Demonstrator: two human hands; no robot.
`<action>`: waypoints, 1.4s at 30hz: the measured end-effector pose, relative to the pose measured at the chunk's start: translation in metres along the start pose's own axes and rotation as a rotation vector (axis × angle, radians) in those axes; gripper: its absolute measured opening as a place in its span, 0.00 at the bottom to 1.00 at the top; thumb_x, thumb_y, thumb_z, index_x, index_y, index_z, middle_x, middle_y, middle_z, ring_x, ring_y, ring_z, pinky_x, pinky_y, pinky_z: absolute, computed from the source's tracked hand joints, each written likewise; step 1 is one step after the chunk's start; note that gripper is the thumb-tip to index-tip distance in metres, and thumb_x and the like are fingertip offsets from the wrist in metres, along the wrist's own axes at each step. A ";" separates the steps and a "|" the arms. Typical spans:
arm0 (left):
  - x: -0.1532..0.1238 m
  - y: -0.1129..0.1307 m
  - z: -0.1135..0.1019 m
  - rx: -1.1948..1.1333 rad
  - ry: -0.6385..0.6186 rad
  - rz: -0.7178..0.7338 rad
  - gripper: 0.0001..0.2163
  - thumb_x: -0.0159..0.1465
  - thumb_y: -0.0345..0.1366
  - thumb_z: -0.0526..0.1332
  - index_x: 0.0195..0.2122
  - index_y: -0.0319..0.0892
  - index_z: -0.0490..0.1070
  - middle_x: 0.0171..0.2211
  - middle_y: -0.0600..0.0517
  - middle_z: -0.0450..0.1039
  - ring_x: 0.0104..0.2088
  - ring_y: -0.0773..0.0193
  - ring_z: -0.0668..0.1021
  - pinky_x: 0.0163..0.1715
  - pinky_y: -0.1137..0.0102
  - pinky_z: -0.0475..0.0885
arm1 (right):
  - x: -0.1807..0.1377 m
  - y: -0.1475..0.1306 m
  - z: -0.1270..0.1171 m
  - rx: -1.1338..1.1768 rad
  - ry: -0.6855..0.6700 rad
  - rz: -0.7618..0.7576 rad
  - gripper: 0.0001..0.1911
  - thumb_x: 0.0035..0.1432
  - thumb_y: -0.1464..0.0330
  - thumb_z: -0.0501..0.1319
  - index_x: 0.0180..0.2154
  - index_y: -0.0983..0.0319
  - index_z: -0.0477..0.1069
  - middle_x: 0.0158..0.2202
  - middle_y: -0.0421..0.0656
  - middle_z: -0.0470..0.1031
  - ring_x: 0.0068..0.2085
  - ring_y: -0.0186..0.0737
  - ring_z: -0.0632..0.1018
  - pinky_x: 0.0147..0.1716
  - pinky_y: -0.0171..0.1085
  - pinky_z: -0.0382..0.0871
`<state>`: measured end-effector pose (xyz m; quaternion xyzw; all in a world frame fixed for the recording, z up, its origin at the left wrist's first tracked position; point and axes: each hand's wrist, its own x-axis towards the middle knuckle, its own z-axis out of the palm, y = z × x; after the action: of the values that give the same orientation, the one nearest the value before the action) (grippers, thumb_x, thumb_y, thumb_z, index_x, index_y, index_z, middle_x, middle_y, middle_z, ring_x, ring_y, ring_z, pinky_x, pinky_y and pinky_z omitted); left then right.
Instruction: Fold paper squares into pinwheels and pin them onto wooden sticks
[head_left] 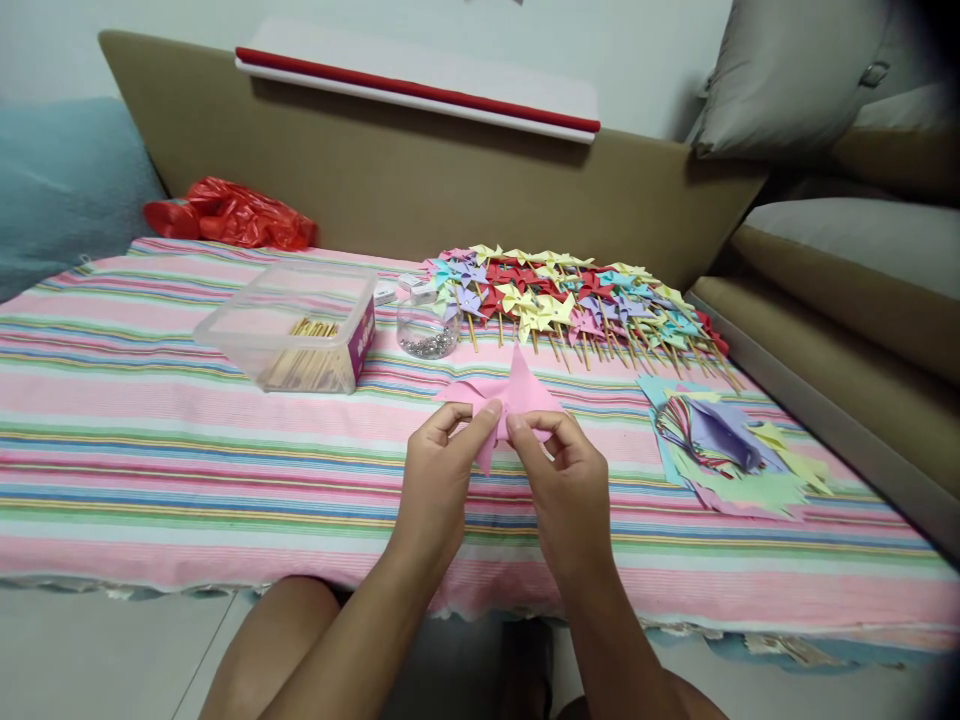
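Note:
A pink paper pinwheel (519, 382) with folded blades is held up over the striped cloth between both hands. My left hand (442, 465) pinches it near the centre, thumb on top. From the other side my right hand (566, 470) grips the same paper, its thumb close to the left thumb. The fingertips cover most of the pinwheel's middle. Just beyond it stands a clear round tub (427, 330) of small silvery pins or tacks. To its left is a clear plastic box (285, 300) with thin wooden sticks (311, 365) inside.
Many finished pinwheels on sticks (540, 300) lie in rows at the back. Loose coloured paper pieces (742, 455) are piled at the right. A red plastic bag (240, 215) sits at the back left. Small white boxes (416, 288) lie behind the tub. Sofa cushions (855, 250) border the right.

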<state>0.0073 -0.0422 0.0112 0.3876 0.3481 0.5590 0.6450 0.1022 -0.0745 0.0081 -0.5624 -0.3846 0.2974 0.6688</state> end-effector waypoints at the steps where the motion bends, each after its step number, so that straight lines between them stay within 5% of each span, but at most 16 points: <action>1: 0.000 0.000 0.000 -0.004 -0.001 0.001 0.15 0.58 0.41 0.71 0.24 0.41 0.68 0.24 0.58 0.61 0.27 0.69 0.63 0.30 0.73 0.61 | 0.000 0.000 0.001 0.000 0.008 0.000 0.10 0.56 0.60 0.69 0.32 0.60 0.75 0.36 0.41 0.73 0.33 0.35 0.75 0.30 0.34 0.71; 24: -0.001 -0.004 0.002 0.071 -0.059 0.032 0.15 0.60 0.42 0.70 0.24 0.41 0.68 0.23 0.57 0.61 0.26 0.69 0.63 0.30 0.72 0.60 | 0.001 0.001 0.006 -0.043 0.098 0.018 0.13 0.53 0.60 0.69 0.29 0.60 0.69 0.33 0.39 0.69 0.28 0.33 0.71 0.26 0.33 0.68; 27: -0.001 -0.002 0.003 0.129 -0.037 0.051 0.17 0.61 0.44 0.69 0.23 0.42 0.65 0.21 0.58 0.58 0.25 0.69 0.61 0.28 0.72 0.58 | 0.000 0.004 0.007 0.009 0.112 0.001 0.14 0.52 0.61 0.70 0.36 0.58 0.67 0.38 0.40 0.72 0.31 0.34 0.74 0.29 0.34 0.70; 31: 0.001 0.004 -0.001 0.303 -0.063 0.134 0.17 0.62 0.43 0.68 0.22 0.43 0.64 0.21 0.58 0.55 0.24 0.68 0.59 0.26 0.71 0.55 | 0.004 0.004 -0.001 0.069 0.177 -0.072 0.36 0.46 0.66 0.74 0.54 0.53 0.60 0.53 0.45 0.70 0.45 0.40 0.77 0.42 0.39 0.73; 36: 0.004 0.015 -0.009 0.526 -0.172 0.305 0.14 0.62 0.39 0.67 0.22 0.43 0.68 0.23 0.55 0.61 0.28 0.64 0.64 0.29 0.70 0.58 | 0.013 -0.002 -0.023 0.007 -0.089 0.052 0.16 0.48 0.60 0.73 0.39 0.59 0.79 0.52 0.47 0.76 0.53 0.51 0.76 0.51 0.48 0.72; 42: 0.006 0.024 -0.013 0.572 -0.266 0.289 0.10 0.61 0.38 0.68 0.23 0.44 0.75 0.21 0.55 0.64 0.27 0.63 0.65 0.29 0.69 0.58 | 0.014 -0.002 -0.034 0.046 -0.287 0.160 0.17 0.52 0.58 0.72 0.42 0.59 0.82 0.52 0.47 0.79 0.53 0.52 0.78 0.52 0.48 0.71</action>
<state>-0.0143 -0.0327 0.0259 0.6674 0.3449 0.4691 0.4642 0.1381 -0.0815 0.0105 -0.5277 -0.4232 0.4358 0.5938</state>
